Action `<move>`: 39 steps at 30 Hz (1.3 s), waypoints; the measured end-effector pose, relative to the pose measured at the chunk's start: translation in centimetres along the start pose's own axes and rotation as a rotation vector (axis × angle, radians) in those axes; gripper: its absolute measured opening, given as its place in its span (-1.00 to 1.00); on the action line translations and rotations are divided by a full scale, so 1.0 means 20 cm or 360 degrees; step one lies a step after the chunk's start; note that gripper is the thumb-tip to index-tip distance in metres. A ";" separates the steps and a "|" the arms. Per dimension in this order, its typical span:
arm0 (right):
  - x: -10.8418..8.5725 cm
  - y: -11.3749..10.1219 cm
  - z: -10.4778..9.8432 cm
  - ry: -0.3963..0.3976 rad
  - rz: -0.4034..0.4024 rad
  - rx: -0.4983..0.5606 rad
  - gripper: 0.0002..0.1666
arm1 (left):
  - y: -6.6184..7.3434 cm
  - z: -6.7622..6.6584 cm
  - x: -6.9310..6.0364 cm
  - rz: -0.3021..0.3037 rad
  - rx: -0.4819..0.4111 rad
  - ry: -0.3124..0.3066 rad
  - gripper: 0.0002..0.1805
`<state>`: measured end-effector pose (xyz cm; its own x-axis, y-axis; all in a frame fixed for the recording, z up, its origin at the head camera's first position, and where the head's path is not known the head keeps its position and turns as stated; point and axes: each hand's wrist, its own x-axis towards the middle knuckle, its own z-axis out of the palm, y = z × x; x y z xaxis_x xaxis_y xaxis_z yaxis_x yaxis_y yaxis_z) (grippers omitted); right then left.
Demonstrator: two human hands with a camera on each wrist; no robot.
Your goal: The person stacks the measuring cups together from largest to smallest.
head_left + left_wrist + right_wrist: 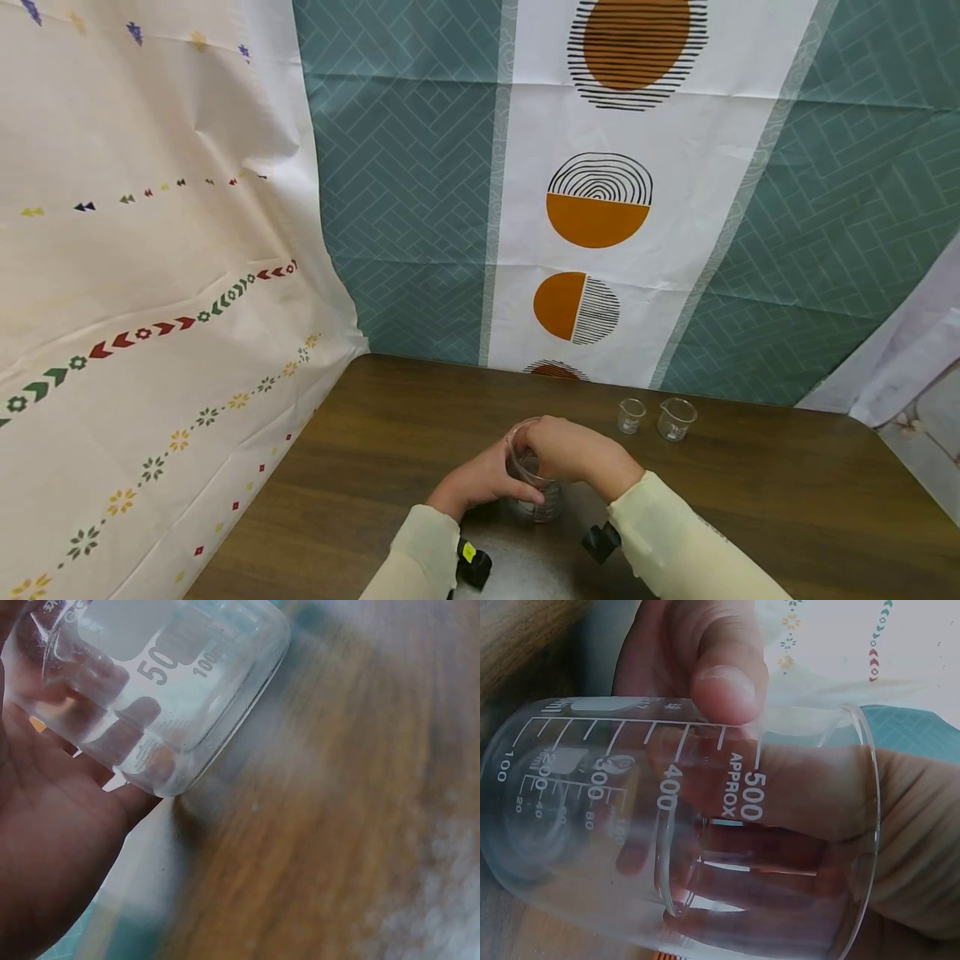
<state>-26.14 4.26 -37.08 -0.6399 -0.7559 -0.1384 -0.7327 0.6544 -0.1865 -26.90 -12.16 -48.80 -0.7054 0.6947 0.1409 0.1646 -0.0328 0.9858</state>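
Observation:
A large clear glass beaker (546,505), marked to 500, stands on the brown table in front of me. My left hand (487,478) grips it from the left, and the left thumb (724,694) presses its outside wall. From the right, my right hand (573,452) reaches over the rim, its fingers inside the mouth. A smaller beaker (562,814), marked to 100, lies within the large one, seen through its wall. Around the smaller beaker's rim are my right thumb and fingers, pinching it. The left wrist view shows both beakers' printed sides, 500 and 100 ml.
Two more glass beakers, a tiny one (631,417) and a wider one (677,419), stand apart near the table's back edge. Patterned cloths hang behind and at the left. The brown wood table (795,475) extends to the right.

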 end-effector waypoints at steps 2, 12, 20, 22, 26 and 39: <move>0.00 0.00 0.00 -0.0007 0.0004 0.0011 -0.69 | 0.00 0.00 0.00 -0.0004 0.0000 -0.0003 0.05; 0.00 0.00 0.00 -0.0029 -0.0003 -0.0003 -0.68 | 0.00 0.00 0.01 0.0029 0.0020 -0.0034 0.04; -0.01 0.01 -0.01 -0.0030 -0.0031 0.0047 -0.69 | 0.01 0.00 0.01 0.0037 0.0056 -0.0017 0.08; -0.01 0.02 -0.01 -0.0028 -0.0043 0.0053 -0.68 | 0.01 0.00 0.01 0.0039 0.0064 -0.0012 0.09; -0.01 0.02 -0.01 -0.0033 -0.0041 0.0063 -0.66 | 0.01 0.00 0.01 0.0045 0.0058 -0.0024 0.07; -0.04 0.01 -0.07 -0.0041 0.0002 0.0113 -0.59 | 0.02 0.00 0.00 0.0028 0.0130 0.0029 0.06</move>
<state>-26.10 4.97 -35.63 -0.6340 -0.7559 -0.1634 -0.7130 0.6531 -0.2549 -26.91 -12.22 -48.44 -0.7144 0.6811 0.1602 0.2320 0.0145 0.9726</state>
